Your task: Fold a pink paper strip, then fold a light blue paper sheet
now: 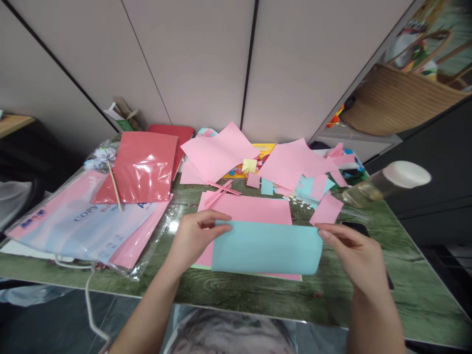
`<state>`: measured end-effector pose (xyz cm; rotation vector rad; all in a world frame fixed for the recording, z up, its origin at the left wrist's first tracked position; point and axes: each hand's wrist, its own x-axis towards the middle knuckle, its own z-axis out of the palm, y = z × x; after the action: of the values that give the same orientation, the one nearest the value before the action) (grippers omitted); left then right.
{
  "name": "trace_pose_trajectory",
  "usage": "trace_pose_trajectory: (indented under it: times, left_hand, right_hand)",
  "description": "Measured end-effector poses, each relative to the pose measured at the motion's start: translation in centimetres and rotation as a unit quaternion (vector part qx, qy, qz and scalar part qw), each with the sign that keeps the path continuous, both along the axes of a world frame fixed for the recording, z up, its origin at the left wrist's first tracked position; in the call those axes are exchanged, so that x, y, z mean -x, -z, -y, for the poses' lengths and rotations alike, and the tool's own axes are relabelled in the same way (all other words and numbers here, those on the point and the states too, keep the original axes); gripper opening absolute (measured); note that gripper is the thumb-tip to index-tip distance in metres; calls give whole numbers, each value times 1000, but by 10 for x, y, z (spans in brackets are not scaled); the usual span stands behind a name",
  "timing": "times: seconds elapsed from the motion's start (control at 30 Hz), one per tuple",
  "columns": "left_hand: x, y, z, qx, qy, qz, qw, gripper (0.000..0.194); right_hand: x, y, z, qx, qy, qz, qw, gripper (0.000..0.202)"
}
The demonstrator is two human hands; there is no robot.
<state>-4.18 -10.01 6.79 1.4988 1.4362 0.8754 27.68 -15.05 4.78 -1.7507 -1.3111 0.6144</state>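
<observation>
Pinches the blue sheet [267, 248] by both far corners, near the front edge of the table [258, 295]: the left corner between thumb and forefinger of the left hand [193, 239], the right corner likewise in the right hand [359, 255]. Expect almost no weight in the sheet, ready bending, easy sliding over other paper, and wrinkles or a tear under any hard tug. Best to take hold lightly at corners or side edges, keeping pressure off the middle. Looks pale, smooth and unprinted, wider than deep, with a square near left corner and a rounded near right one; cannot tell a fold from a loose curl there. Covers part of the pink sheets [258, 209]. Gives way, farther back, to crossed pink strips [228, 190], a clear bottle [363, 192] at right, then large pink offcuts [221, 155] before the wall [195, 69].
</observation>
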Motion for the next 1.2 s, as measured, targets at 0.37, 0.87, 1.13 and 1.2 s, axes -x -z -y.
trace_pose_trajectory:
  times: [0.37,0.87,1.13,1.2]
  left_hand:
    - [1,0,1,0,-1,-3,1000,22]
    - [-1,-2,1,-10,-5,14,1000,19]
    - [0,-2,0,-12,-4,7,1000,19]
    - [0,-1,1,-11,-4,7,1000,19]
  right_hand:
    - [0,0,-1,-7,1,5,1000,18]
    - [-2,2,-1,-14,-4,2,1000,17]
    - [-3,3,0,-15,-4,1,1000,15]
    - [-3,4,-1,-18,-4,0,1000,15]
